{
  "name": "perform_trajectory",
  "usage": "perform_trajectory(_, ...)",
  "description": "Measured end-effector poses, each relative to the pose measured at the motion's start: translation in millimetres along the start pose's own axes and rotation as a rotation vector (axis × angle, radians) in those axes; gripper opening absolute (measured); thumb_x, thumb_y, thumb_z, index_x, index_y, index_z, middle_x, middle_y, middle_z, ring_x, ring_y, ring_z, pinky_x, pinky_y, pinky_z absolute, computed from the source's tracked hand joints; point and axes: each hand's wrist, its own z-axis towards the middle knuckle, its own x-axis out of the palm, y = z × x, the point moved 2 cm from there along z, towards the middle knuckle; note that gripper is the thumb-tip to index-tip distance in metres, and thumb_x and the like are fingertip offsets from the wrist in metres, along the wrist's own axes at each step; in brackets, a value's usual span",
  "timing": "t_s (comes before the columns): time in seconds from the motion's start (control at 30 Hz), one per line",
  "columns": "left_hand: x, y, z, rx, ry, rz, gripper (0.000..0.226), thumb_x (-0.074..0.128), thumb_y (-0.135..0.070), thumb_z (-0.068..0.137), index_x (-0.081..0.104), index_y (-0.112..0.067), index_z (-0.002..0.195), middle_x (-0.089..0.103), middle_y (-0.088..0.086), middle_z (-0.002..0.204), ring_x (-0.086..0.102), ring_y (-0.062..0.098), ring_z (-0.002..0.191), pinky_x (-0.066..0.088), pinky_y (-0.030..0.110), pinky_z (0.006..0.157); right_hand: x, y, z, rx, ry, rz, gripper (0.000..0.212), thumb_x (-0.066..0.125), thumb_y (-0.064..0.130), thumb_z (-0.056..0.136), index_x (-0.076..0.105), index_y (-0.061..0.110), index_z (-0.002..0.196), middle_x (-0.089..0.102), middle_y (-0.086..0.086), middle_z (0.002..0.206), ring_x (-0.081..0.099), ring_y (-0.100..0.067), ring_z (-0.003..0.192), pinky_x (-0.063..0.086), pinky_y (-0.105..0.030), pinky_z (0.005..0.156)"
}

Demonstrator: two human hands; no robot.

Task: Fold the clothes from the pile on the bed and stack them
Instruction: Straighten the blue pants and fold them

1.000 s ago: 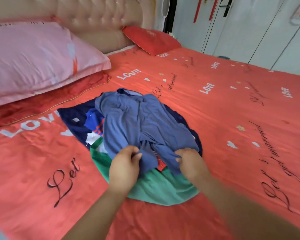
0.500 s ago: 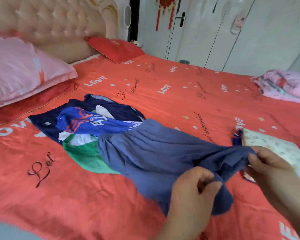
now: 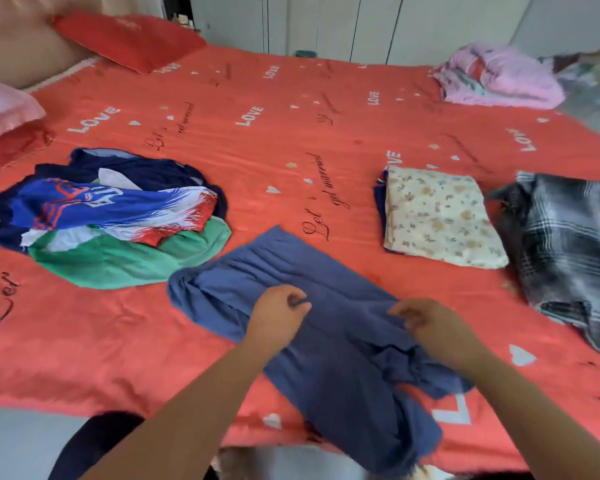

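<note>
1. Here, slate-blue soft cotton garment: lies spread on the near edge of the red printed bedsheet, with one end hanging over the side. It is set apart from the other clothes, probably to give flat room for folding.
2. Left hand: fingers curled, pinching a tuck of the blue fabric near its middle.
3. Right hand: fingers likewise bunched on the cloth, near the left hand. The paired grips seem meant to draw the fabric straight.
4. Loose pile of navy, blue-and-red printed and green clothes: to the left, just beside the blue garment's far corner, not yet folded.
5. Folded cream floral cloth: to the right, squared, resting on a darker blue piece. This is judged to be the stack.
6. Dark grey plaid garment: just beside the floral cloth, laid roughly flat. Whether it is folded cannot be told.
</note>
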Motion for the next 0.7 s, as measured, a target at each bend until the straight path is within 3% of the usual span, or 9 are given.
perform_trajectory(0.13, -38.4, 44.8, 36.9, -0.056, -0.080, 0.227, 0.024, 0.063, -0.018, 0.084, 0.066, -0.004, 0.103, 0.066, 0.013, 0.108, 0.057, 0.027, 0.108, 0.038, 0.030, 0.090, 27.1, 32.0, 44.8, -0.055, 0.065, 0.003, 0.040, 0.043, -0.011, 0.081, 0.066, 0.006, 0.108, 0.065, -0.006, 0.116, 0.058, -0.016, 0.104, 0.034, -0.010, 0.082)
perform_trajectory(0.27, -66.5, 81.1, 66.4, -0.146, -0.152, 0.513, 0.044, 0.061, -0.031, 0.085, 0.053, -0.015, 0.126, 0.050, 0.012, 0.131, 0.042, 0.031, 0.123, 0.036, 0.041, 0.102, 48.3, 56.1, 108.7, -0.080, 0.089, -0.054, 0.034, 0.046, 0.000, 0.088, 0.062, 0.009, 0.117, 0.060, -0.006, 0.126, 0.054, -0.021, 0.116, 0.033, -0.019, 0.091)
perform_trajectory(0.4, -87.1, 111.7, 89.5, -0.230, -0.184, 0.582, 0.051, 0.057, -0.037, 0.087, 0.044, -0.018, 0.132, 0.045, 0.009, 0.136, 0.040, 0.032, 0.125, 0.033, 0.043, 0.100, 74.0, 85.9, 172.6, -0.159, 0.050, -0.133, 0.032, 0.040, 0.007, 0.094, 0.059, 0.009, 0.121, 0.057, -0.010, 0.128, 0.051, -0.025, 0.116, 0.034, -0.026, 0.093)
perform_trajectory(0.53, -97.7, 133.1, 105.6, -0.228, -0.063, 0.632, 0.042, 0.060, -0.047, 0.082, 0.057, -0.022, 0.115, 0.061, 0.004, 0.117, 0.054, 0.027, 0.112, 0.040, 0.037, 0.089, 107.0, 124.3, 226.6, -0.265, 0.079, -0.201, 0.044, 0.039, 0.008, 0.096, 0.039, 0.017, 0.139, 0.043, -0.008, 0.141, 0.044, -0.023, 0.125, 0.031, -0.022, 0.094)
perform_trajectory(0.6, -103.7, 140.1, 108.2, -0.239, -0.013, 0.550, 0.034, 0.063, -0.050, 0.078, 0.057, -0.024, 0.099, 0.063, -0.001, 0.102, 0.057, 0.024, 0.104, 0.039, 0.033, 0.084, 121.2, 139.1, 248.7, -0.284, 0.168, -0.259, 0.054, 0.045, 0.009, 0.095, 0.028, 0.019, 0.145, 0.028, -0.009, 0.150, 0.033, -0.025, 0.134, 0.027, -0.026, 0.105)
perform_trajectory(0.67, -114.0, 145.8, 110.6, -0.237, 0.028, 0.481, 0.029, 0.065, -0.049, 0.076, 0.050, -0.024, 0.078, 0.057, -0.002, 0.082, 0.057, 0.025, 0.091, 0.038, 0.030, 0.075, 130.4, 146.6, 265.9, -0.283, 0.325, -0.413, 0.047, 0.051, 0.017, 0.093, 0.040, 0.012, 0.138, 0.035, -0.012, 0.145, 0.036, -0.028, 0.131, 0.032, -0.031, 0.106)
perform_trajectory(0.7, -120.7, 147.6, 111.7, -0.237, 0.038, 0.457, 0.033, 0.066, -0.047, 0.077, 0.045, -0.022, 0.070, 0.052, -0.003, 0.073, 0.055, 0.025, 0.083, 0.036, 0.029, 0.069, 131.9, 148.2, 270.4, -0.281, 0.382, -0.489, 0.032, 0.052, 0.021, 0.093, 0.053, 0.008, 0.122, 0.050, -0.011, 0.129, 0.045, -0.027, 0.119, 0.040, -0.028, 0.094)
